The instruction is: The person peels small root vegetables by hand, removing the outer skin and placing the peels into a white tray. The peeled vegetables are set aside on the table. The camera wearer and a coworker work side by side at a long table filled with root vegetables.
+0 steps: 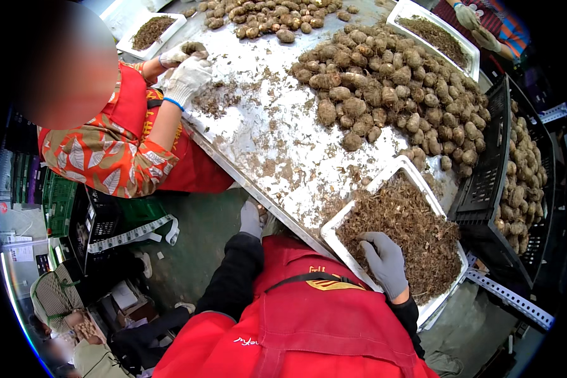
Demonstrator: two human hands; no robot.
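My left hand (252, 220), in a grey glove, is low beside the metal table's near edge, closed around a brown lump that looks like a small taro, partly hidden by the glove. Over the near side of a white foam box (395, 166) is my right hand (386, 262), also gloved in grey, thumb and fingers apart. Brown fibrous peelings (401, 217) fill that box. A large heap of hairy taro corms (401, 90) lies farther back on the table, whose surface (245, 137) is strewn with scraps.
At the left, a co-worker's gloved hands (187, 78) are together over the table edge. A black plastic crate (482, 189) of corms stands right. More foam boxes of peelings (151, 33) (434, 40) and another corm heap (274, 16) are at the back. Another person's gloved hands (477, 28) are top right.
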